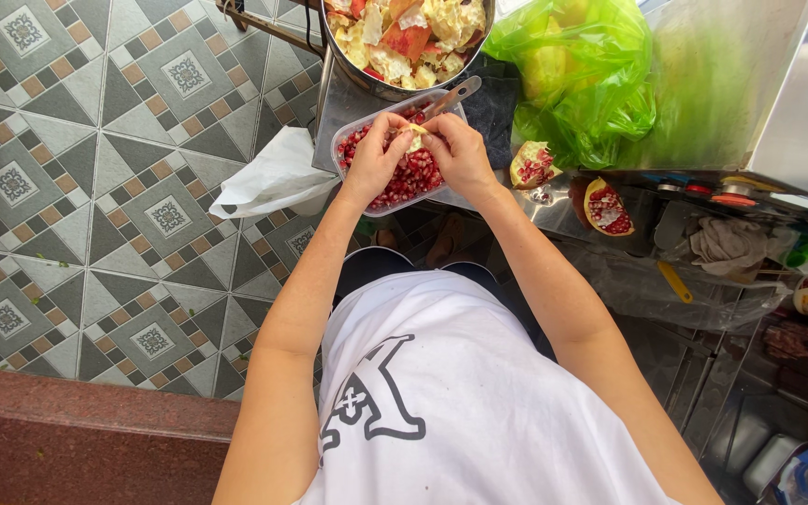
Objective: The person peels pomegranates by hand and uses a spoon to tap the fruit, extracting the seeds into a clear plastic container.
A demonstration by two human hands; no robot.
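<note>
The left hand [373, 161] and the right hand [460, 150] are close together over a clear plastic tub [348, 140]. Both hands pinch one small piece of pomegranate [413, 138] between their fingertips. The piece looks pale yellow, with red seeds stuck in it.

To do this step well, the hands should hold the piece low over the tub, so the seeds drop in and do not bounce out. The thumbs should push softly, because hard pushing may squash the seeds and make juice squirt.

The tub sits on the edge of the counter [339, 98], just in front of the person. It is partly full of shiny red seeds [409, 178]. A white plastic bag [273, 178] lies to its left. Behind the tub, a metal bowl [381, 89] is full of peels. To the right lie two broken pomegranate pieces [568, 187] and a green bag [582, 65].
</note>
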